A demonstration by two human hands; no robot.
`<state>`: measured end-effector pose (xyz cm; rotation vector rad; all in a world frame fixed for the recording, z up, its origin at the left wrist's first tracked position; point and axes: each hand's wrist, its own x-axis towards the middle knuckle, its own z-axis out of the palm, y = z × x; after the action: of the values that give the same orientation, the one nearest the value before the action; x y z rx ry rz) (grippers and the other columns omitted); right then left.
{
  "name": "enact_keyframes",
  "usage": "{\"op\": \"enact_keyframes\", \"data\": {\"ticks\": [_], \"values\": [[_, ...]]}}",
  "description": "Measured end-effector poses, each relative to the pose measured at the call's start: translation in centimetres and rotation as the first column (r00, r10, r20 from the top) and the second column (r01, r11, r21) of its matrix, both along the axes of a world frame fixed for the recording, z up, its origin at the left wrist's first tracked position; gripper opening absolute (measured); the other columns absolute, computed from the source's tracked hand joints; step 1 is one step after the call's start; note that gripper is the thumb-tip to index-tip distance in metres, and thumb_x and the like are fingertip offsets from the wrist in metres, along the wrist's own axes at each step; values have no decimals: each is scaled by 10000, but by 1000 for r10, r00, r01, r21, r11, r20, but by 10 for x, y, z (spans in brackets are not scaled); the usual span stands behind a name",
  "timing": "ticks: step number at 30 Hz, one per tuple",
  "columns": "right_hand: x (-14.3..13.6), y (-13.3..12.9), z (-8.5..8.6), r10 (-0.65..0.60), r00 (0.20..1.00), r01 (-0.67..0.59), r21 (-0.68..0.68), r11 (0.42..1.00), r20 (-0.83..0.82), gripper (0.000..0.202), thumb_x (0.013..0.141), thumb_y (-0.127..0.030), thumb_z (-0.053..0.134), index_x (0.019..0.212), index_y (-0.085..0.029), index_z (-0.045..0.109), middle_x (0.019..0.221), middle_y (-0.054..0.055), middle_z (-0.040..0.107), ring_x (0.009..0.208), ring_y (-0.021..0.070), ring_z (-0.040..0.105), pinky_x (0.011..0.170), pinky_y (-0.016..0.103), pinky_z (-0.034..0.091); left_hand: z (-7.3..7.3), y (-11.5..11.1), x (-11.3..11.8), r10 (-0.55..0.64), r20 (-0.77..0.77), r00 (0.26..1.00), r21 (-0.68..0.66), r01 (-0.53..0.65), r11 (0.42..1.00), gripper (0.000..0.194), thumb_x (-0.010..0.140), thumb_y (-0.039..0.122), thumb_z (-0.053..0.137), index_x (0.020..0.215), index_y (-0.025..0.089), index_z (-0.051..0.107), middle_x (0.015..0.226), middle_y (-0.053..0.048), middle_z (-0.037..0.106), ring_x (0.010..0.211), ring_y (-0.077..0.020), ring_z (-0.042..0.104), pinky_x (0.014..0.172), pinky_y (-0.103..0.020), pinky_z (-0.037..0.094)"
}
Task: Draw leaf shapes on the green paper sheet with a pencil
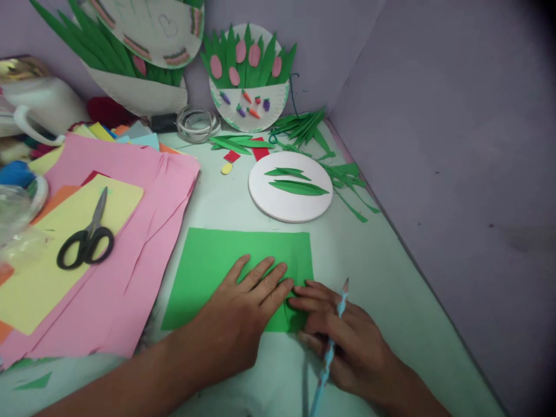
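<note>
Steadying: left hand (249,307), palm down, fingers a little apart, gripping nothing; green sheet (208,260), mid-desk (360,249), beneath it; right hand (347,341), closed around a pencil (329,353) (point clear of the paper), fingertips at the sheet's right side. Your best course, probably: even pressure, no creep. Surroundings: scissors (89,237); pink sheets (143,243), just beside your green one; white oval (269,202); green strips (347,176). Obstruction: only your own hands.

Left hand (247,305) flat on green sheet (217,258), right hand (358,341) at its edge gripping pencil (329,354), scissors (90,234) on yellow paper (43,289), leaves (299,187) on disc (289,209)
</note>
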<state>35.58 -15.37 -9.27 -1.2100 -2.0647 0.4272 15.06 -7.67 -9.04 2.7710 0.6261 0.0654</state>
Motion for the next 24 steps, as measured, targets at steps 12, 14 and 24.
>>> {"op": "enact_keyframes", "data": {"ticks": [12,14,24], "values": [[6,-9,-5,-78,990,79,-4,997,117,271,740,19,453,838,-222,528,1074,64,723,1072,200,615,972,422,457,11,3,12,-27,-24,999,90,29,996,449,927,296,431,1371,230,426,1481,-43,386,1346,-320,304,1053,-558,202],[6,-9,-6,-65,991,68,-17,998,116,291,706,31,465,846,-218,527,1100,58,716,1090,205,599,985,425,434,9,4,10,-17,-28,999,108,20,994,408,952,322,402,1349,243,457,1459,-29,422,1336,-321,323,1049,-563,201],[5,-9,-3,-83,993,87,-42,995,81,328,675,51,457,835,-224,537,1097,33,718,1079,206,607,938,402,471,14,-1,-9,40,1,999,64,-40,997,364,919,171,390,1252,175,537,1364,-80,522,1299,-318,368,1062,-580,234]]}}
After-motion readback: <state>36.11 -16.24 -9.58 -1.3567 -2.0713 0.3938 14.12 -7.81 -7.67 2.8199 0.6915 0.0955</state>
